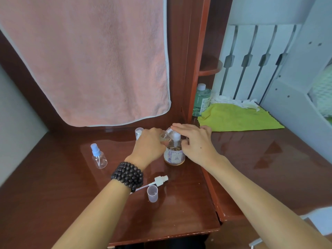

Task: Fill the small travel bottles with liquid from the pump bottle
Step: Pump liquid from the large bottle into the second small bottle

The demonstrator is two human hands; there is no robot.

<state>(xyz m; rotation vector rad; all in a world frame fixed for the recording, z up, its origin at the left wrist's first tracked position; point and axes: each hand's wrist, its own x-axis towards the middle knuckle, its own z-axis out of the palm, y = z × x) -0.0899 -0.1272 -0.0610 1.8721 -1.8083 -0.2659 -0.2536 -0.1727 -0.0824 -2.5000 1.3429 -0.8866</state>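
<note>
A pump bottle [174,153] of amber liquid stands mid-desk [179,203] as the right hand [195,141] presses flat-fingered on its pump top. The left hand [150,143] grips a small travel bottle [166,134] tilted at the spout. A removed spray head [159,180], clear cap [152,193] and second spray bottle [98,157] lie nearby.

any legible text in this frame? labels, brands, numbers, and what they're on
Nothing reads clearly enough to quote.
Pump bottle: pale label with dark print, too blurred to read.
Green bottle on the shelf: small dark print on its label, too small to read.
Spray bottle, loose sprayer, clear cap: no markings visible.
</note>
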